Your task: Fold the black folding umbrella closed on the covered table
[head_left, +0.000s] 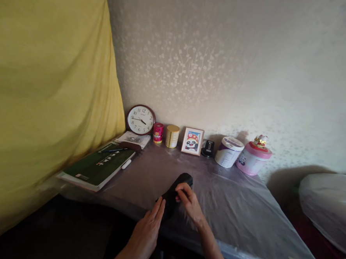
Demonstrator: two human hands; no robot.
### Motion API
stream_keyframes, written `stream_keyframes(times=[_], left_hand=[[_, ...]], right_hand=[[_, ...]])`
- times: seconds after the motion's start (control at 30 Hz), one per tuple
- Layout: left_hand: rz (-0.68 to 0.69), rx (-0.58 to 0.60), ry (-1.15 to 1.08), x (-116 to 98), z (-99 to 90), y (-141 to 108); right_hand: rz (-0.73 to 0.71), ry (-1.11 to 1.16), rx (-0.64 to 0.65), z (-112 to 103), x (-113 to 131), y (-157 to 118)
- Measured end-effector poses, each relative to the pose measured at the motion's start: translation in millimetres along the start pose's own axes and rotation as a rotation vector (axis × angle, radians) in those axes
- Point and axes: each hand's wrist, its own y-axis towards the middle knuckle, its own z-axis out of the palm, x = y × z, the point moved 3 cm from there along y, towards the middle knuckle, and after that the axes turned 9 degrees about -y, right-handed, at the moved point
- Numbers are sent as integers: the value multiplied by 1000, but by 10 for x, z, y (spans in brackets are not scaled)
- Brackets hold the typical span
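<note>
A dark, elongated item (184, 178), perhaps a folded umbrella or pouch, lies slantwise at the table's near edge. My left hand (151, 224) rests against its lower left side with the fingers stretched out and lying together. On its right side my right hand (188, 202) has its thumb and index finger pinched at the black surface. What the pinch holds is too small and dark to make out.
On the plastic-covered table (224, 199) stand a clock (141, 120), a red can (158, 133), a yellow can (172, 137), a panda picture frame (192, 141), a black object (207, 149) and two tubs (229, 152). A green book (97, 166) lies left, beside a yellow curtain (53, 79).
</note>
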Motion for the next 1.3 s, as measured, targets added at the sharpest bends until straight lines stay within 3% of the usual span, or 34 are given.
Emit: stream_keyframes(times=[0.1,0.27,0.37,0.5,0.57,0.7,0.77,0.87,0.97,1.07,1.17,1.3], left_hand=[[16,-3,-18,5,3,-11],[46,-57,-78,60,71,-7],[71,-92,-165,107,96,10],[86,-156,-410,188,14,61],[20,-133,-619,258,-43,97],[-271,22,-963,437,-69,106],[-278,-122,-859,505,-123,67],[-75,-381,-457,473,-212,-28],[54,-318,-161,372,-165,-71],[0,-161,-22,367,-92,-19],[-67,-116,-101,431,-122,80],[-164,-121,-556,530,-287,174]], right_hand=[[118,133,-39,-245,-118,-210],[274,14,-196,-660,-405,-542],[314,-53,-289,-772,-588,-647],[338,-123,-300,-782,-725,-698],[337,-126,-291,-768,-731,-706],[355,-112,-299,-749,-700,-718],[351,-117,-301,-742,-688,-721],[323,-159,-309,-733,-685,-721],[280,-234,-335,-727,-700,-720],[259,-294,-340,-717,-731,-720],[233,-309,-330,-715,-746,-716],[197,-327,-348,-729,-727,-715]])
